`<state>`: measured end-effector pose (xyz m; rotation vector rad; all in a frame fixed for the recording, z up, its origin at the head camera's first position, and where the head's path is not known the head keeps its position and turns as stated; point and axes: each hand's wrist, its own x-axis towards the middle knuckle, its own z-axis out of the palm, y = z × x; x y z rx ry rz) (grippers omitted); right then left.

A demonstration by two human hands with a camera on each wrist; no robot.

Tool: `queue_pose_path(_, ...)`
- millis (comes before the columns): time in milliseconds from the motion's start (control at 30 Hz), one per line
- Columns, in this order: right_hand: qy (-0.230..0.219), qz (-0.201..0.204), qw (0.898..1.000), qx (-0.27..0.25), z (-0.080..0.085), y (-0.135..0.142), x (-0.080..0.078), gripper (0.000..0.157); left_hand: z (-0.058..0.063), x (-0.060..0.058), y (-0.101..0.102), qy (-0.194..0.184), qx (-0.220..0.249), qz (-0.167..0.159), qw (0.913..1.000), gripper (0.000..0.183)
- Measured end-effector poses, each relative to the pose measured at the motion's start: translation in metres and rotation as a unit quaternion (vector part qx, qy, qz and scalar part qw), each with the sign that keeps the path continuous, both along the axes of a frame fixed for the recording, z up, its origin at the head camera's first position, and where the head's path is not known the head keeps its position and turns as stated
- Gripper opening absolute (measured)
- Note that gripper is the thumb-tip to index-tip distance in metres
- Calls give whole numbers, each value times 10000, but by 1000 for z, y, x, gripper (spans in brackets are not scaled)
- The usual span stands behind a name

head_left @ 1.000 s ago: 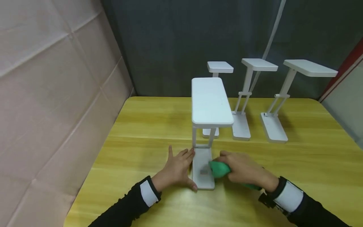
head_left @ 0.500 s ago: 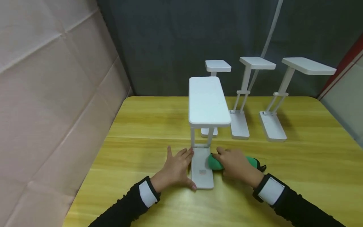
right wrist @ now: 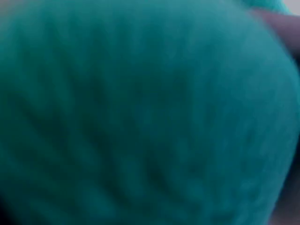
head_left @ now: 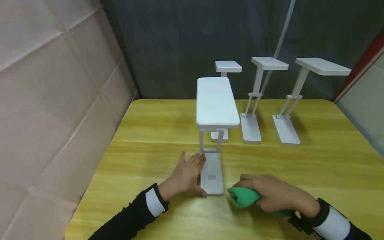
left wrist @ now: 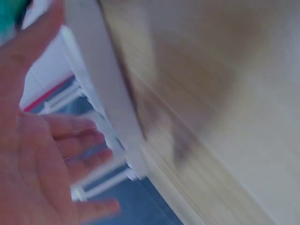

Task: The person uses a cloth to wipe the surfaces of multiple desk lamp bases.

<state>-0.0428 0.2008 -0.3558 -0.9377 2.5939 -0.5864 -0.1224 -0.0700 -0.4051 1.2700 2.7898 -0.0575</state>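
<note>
A white folding desk lamp (head_left: 216, 103) stands upright in front of me, its flat base (head_left: 211, 173) on the wooden table. My left hand (head_left: 184, 176) lies along the base's left side with fingers straight, fingertips and thumb right at its edge. In the left wrist view this hand (left wrist: 42, 154) is spread beside the white base. To the right of the lamp, my right hand (head_left: 273, 191) grips a bunched green cloth (head_left: 242, 197) close over the table. Green cloth (right wrist: 150, 112) fills nearly the whole right wrist view, hiding most of the hand.
Behind the near lamp stand three similar white lamps: one partly hidden (head_left: 228, 66), one in the middle (head_left: 251, 128) and one farther right (head_left: 286, 130). The yellow wooden table (head_left: 150, 130) meets a dark curtain (head_left: 180, 50) at the back and pale sheeting (head_left: 60, 116) at left.
My right hand first slid forward along the base's right side with the cloth, then drew back and right, off the base. My left hand has stayed at the left edge.
</note>
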Motion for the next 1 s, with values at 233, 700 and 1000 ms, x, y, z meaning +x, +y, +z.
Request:
queue_pose_path(233,643,-855,9938,314,13,36,5,63,-8,17,11,363,150,-811,9959,74)
queue_pose_path(700,440,-1006,9935,284,-12,57,12,56,-6,-5,-24,-74,255,-68,9996,67)
queue_pose_path(1000,768,-1145,9899,339,-26,73,31,58,3,-58,-26,-362,182,250,9989,66)
